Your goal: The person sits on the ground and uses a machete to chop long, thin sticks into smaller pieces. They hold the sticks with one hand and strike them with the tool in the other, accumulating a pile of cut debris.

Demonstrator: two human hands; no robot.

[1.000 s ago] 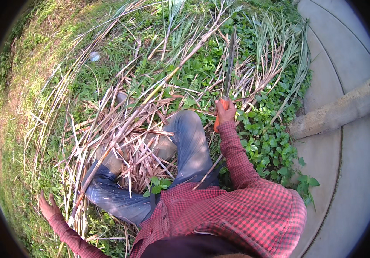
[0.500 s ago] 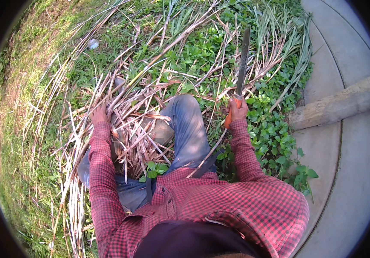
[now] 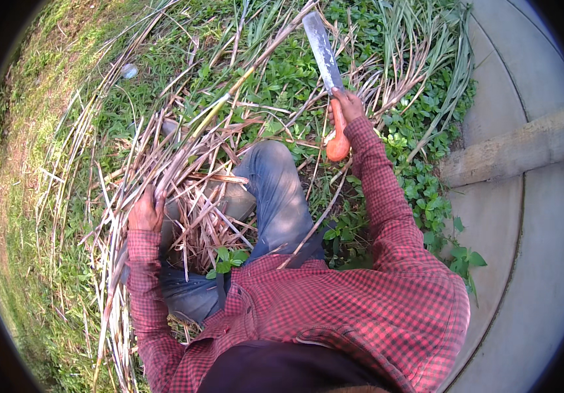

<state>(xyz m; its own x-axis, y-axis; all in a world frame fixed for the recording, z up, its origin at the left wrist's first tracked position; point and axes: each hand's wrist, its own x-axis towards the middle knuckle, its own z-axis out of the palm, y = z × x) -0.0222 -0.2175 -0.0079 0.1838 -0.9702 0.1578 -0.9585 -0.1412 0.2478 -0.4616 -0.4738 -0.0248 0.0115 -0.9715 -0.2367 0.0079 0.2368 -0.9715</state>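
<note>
My right hand point(image 3: 349, 107) is wrapped round the orange handle of a machete point(image 3: 322, 47). Its wide grey blade points up and away, with the knob end of the handle toward me. On the left, my left hand point(image 3: 146, 211) closes round a bundle of dry stalks point(image 3: 176, 157), thumb on the right side. One longer yellow-green stalk point(image 3: 213, 110) runs from the bundle toward the far middle, its far end close to the blade tip. Short cut dry pieces point(image 3: 198, 226) lie heaped between my legs, partly covering a foot.
My bent knee point(image 3: 275, 170) in blue jeans stands between the hands. Long dry stalks point(image 3: 115, 308) stretch along my left side. Cut green leaf blades point(image 3: 449, 46) lie at the far right. Beside them is concrete paving point(image 3: 491, 229) with a wooden beam point(image 3: 514, 154) across it.
My right hand has risen away and to the left, and the machete has turned so its broad side shows. My left hand has slid nearer to me along the stalks.
</note>
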